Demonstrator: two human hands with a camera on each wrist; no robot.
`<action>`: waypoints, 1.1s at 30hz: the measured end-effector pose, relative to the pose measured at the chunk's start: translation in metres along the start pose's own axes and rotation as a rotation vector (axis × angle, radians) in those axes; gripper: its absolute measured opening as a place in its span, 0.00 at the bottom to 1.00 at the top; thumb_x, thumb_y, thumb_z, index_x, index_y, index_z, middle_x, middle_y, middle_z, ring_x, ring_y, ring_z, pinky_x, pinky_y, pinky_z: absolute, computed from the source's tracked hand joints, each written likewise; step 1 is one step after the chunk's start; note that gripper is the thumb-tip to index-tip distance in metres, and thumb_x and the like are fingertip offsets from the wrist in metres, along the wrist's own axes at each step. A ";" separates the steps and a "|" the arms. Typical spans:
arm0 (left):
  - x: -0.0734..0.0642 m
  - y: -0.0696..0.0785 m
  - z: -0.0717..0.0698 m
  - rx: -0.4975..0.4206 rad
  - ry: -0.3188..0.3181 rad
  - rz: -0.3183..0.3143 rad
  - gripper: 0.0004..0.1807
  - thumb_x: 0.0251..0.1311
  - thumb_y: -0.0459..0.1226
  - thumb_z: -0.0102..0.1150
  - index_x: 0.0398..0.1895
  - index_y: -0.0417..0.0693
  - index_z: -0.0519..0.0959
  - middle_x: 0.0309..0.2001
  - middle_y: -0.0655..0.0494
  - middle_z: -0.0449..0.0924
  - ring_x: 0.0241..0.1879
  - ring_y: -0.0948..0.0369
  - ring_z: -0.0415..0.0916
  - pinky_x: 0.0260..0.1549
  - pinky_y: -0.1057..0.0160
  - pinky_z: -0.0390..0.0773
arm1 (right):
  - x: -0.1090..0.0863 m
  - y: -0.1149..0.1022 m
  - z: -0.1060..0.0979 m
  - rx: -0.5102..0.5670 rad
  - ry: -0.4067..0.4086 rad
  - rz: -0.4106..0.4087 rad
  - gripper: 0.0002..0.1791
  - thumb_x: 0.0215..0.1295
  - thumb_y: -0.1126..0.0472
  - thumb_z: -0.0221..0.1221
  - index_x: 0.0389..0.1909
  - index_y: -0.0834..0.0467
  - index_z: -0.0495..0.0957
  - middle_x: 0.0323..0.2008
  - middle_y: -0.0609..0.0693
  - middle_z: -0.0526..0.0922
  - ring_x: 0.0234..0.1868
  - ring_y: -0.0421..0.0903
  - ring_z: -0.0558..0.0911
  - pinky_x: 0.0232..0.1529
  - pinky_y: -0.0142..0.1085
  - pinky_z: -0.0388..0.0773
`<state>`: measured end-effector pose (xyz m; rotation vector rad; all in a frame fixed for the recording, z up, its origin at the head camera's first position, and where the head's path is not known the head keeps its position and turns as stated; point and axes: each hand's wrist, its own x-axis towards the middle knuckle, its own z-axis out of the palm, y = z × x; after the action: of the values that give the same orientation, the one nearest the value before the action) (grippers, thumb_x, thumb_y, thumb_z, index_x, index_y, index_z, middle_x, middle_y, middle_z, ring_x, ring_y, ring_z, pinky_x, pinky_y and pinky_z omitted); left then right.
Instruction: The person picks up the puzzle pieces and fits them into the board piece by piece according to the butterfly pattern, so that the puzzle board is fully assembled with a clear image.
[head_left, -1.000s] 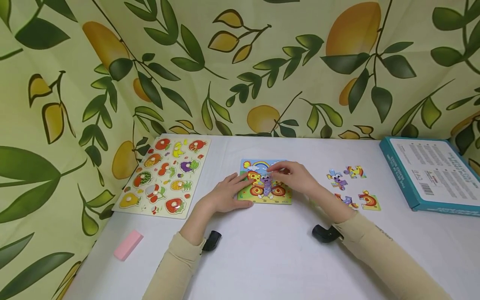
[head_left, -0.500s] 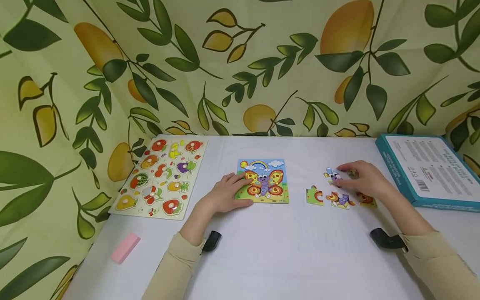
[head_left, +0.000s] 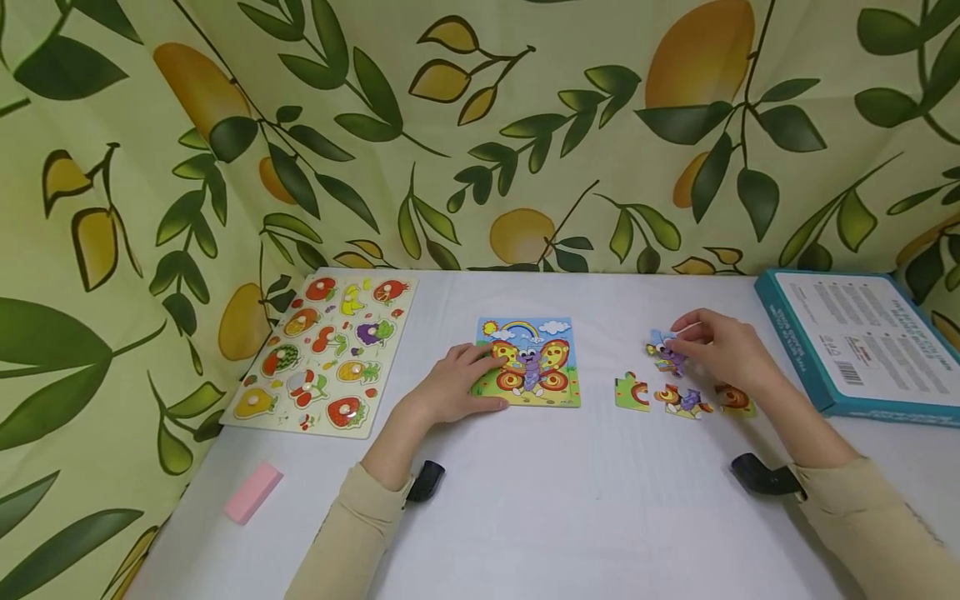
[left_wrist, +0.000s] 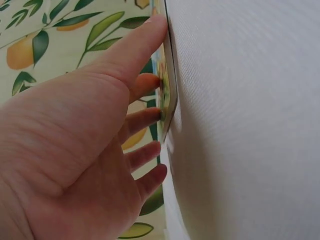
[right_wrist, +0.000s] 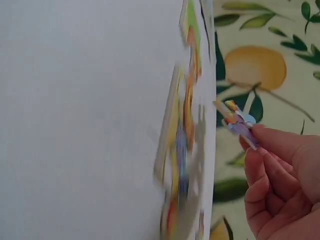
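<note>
The butterfly puzzle board lies at mid-table, showing a butterfly under a rainbow. My left hand rests on its left side, fingertips on the picture and thumb along the near edge. Farther right, my right hand pinches a purple puzzle piece with part of a butterfly's face on it. In the right wrist view that piece is tilted, held between thumb and fingers above the table. Below it lie a green-edged piece, an orange-and-purple piece and a red-brown piece.
A wooden fruit peg puzzle lies at the left. In front of it is a pink block. A teal-edged box stands at the right. Patterned fabric hangs behind the white table.
My right hand has moved from over the butterfly board rightward to the loose pieces and has picked up the purple puzzle piece. The left hand has stayed on the board.
</note>
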<state>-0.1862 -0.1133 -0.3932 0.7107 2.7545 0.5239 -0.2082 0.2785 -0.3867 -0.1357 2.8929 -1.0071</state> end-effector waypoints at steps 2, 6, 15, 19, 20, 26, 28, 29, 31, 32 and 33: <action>0.001 0.000 0.000 -0.005 0.004 0.007 0.37 0.61 0.55 0.61 0.71 0.55 0.66 0.75 0.53 0.53 0.73 0.48 0.46 0.68 0.45 0.53 | 0.002 -0.011 0.005 0.054 0.025 0.005 0.21 0.67 0.49 0.61 0.51 0.61 0.74 0.41 0.59 0.84 0.44 0.55 0.76 0.37 0.38 0.72; 0.001 0.000 -0.001 -0.032 0.005 0.021 0.37 0.61 0.54 0.62 0.71 0.53 0.67 0.75 0.52 0.53 0.74 0.50 0.45 0.69 0.45 0.52 | 0.012 -0.038 0.026 0.245 -0.053 0.050 0.25 0.65 0.45 0.62 0.53 0.60 0.78 0.40 0.52 0.87 0.47 0.51 0.78 0.43 0.39 0.69; 0.001 0.001 -0.004 -0.093 -0.030 0.037 0.37 0.62 0.51 0.62 0.72 0.47 0.65 0.75 0.52 0.54 0.74 0.53 0.48 0.70 0.52 0.53 | 0.037 -0.096 0.086 0.623 -0.240 0.110 0.20 0.65 0.58 0.64 0.50 0.67 0.75 0.36 0.52 0.87 0.31 0.39 0.83 0.38 0.31 0.82; 0.001 0.001 -0.004 -0.095 -0.037 0.038 0.37 0.63 0.51 0.62 0.72 0.48 0.64 0.75 0.54 0.53 0.74 0.55 0.48 0.70 0.54 0.53 | 0.044 -0.109 0.099 0.649 -0.263 0.134 0.18 0.65 0.60 0.64 0.48 0.67 0.74 0.32 0.51 0.85 0.28 0.40 0.83 0.35 0.31 0.82; 0.001 0.001 -0.004 -0.093 -0.039 0.037 0.37 0.63 0.51 0.61 0.73 0.49 0.64 0.76 0.54 0.53 0.74 0.55 0.48 0.70 0.54 0.53 | 0.045 -0.111 0.101 0.638 -0.265 0.136 0.18 0.64 0.59 0.64 0.47 0.67 0.74 0.31 0.51 0.84 0.27 0.40 0.83 0.35 0.31 0.82; 0.001 0.000 -0.004 -0.098 -0.047 0.032 0.38 0.63 0.52 0.61 0.73 0.50 0.63 0.76 0.56 0.51 0.75 0.57 0.45 0.71 0.55 0.50 | 0.049 -0.112 0.108 0.520 -0.248 0.104 0.16 0.63 0.57 0.66 0.43 0.65 0.76 0.28 0.51 0.83 0.26 0.41 0.83 0.32 0.30 0.82; 0.001 0.000 -0.004 -0.102 -0.053 0.031 0.38 0.63 0.52 0.61 0.73 0.50 0.63 0.76 0.56 0.50 0.75 0.57 0.44 0.71 0.54 0.50 | 0.050 -0.112 0.109 0.470 -0.234 0.083 0.16 0.62 0.57 0.67 0.42 0.64 0.76 0.28 0.52 0.83 0.25 0.41 0.83 0.31 0.30 0.81; 0.001 0.000 -0.004 -0.103 -0.056 0.032 0.38 0.63 0.52 0.61 0.74 0.50 0.62 0.76 0.56 0.50 0.75 0.57 0.44 0.71 0.54 0.50 | 0.049 -0.112 0.109 0.448 -0.228 0.070 0.16 0.62 0.57 0.67 0.41 0.64 0.77 0.28 0.52 0.83 0.25 0.41 0.83 0.30 0.30 0.81; 0.000 0.000 -0.005 -0.104 -0.062 0.037 0.38 0.64 0.52 0.60 0.74 0.51 0.61 0.76 0.56 0.49 0.75 0.57 0.43 0.71 0.53 0.50 | 0.049 -0.113 0.110 0.409 -0.218 0.056 0.15 0.61 0.57 0.67 0.40 0.64 0.77 0.27 0.52 0.83 0.24 0.41 0.83 0.28 0.30 0.81; 0.000 0.000 -0.005 -0.101 -0.067 0.042 0.38 0.64 0.52 0.60 0.74 0.52 0.60 0.77 0.56 0.48 0.75 0.56 0.42 0.71 0.53 0.50 | 0.049 -0.113 0.110 0.388 -0.212 0.048 0.15 0.61 0.57 0.67 0.39 0.63 0.77 0.26 0.51 0.83 0.23 0.41 0.83 0.28 0.30 0.80; 0.000 0.000 -0.005 -0.095 -0.075 0.047 0.38 0.64 0.52 0.59 0.75 0.52 0.60 0.77 0.56 0.47 0.76 0.56 0.42 0.71 0.52 0.50 | 0.049 -0.113 0.110 0.367 -0.206 0.040 0.14 0.61 0.56 0.67 0.38 0.63 0.77 0.25 0.51 0.83 0.22 0.41 0.83 0.27 0.29 0.79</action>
<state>-0.1879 -0.1142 -0.3888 0.7575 2.6305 0.6203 -0.2388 0.1174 -0.4039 -0.1470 2.4704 -1.4022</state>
